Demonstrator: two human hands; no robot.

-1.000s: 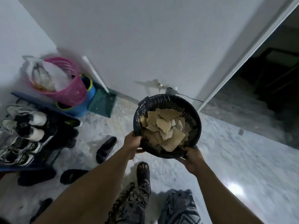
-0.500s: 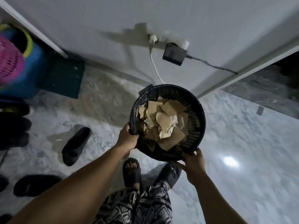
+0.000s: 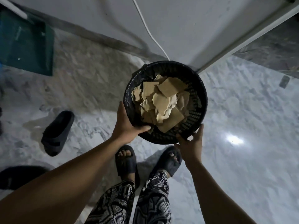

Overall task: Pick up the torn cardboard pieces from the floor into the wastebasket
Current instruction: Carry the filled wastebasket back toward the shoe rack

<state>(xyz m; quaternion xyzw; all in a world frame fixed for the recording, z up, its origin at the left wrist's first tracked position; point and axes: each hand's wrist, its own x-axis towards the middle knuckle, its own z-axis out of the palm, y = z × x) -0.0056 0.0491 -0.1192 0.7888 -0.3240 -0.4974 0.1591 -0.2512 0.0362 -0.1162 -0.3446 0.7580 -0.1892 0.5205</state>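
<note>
Wastebasket (image 3: 196,88), mouth up, holds cardboard pieces (image 3: 161,101); left hand (image 3: 127,126) and right hand (image 3: 192,143) curl fingers (image 3: 200,130) round its rim.

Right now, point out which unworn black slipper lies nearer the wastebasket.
The slipper lying left of the left hand, fully in view. The other unworn one sits farther off, at the picture's lower-left edge.

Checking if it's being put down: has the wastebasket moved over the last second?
Yes, downward. The wastebasket sat just under the wall plug; now it is well below, down the white cable.
</note>
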